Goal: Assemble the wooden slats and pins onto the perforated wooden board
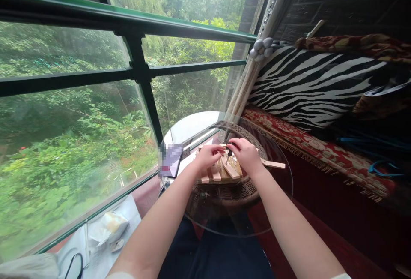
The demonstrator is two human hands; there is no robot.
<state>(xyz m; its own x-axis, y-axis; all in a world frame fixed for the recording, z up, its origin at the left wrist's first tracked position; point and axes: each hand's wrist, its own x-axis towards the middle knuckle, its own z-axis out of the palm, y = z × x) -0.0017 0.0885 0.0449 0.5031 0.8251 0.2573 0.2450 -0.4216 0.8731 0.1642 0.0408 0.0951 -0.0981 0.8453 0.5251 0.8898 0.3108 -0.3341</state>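
My right hand (245, 152) grips a small dark screwdriver (229, 154) from above. Its thin shaft points down at a pale wooden slat (231, 170). Just left of it is my left hand (208, 157), its fingers reaching toward the screwdriver with a gap between thumb and fingertips. I see nothing held in it. Two more wooden slats, one a light wooden slat (216, 174), lie under and beside the left hand. Beneath the slats is a yellowish-brown piece (226, 180), partly covered by them and my hands.
Everything rests on a round glass table (224, 223) above a woven wicker base (247, 191). A loose wooden strip (272, 164) sticks out to the right. At left lies a phone (173, 161), partly blurred. Windows rise on the left; a patterned bench (305, 150) stands right.
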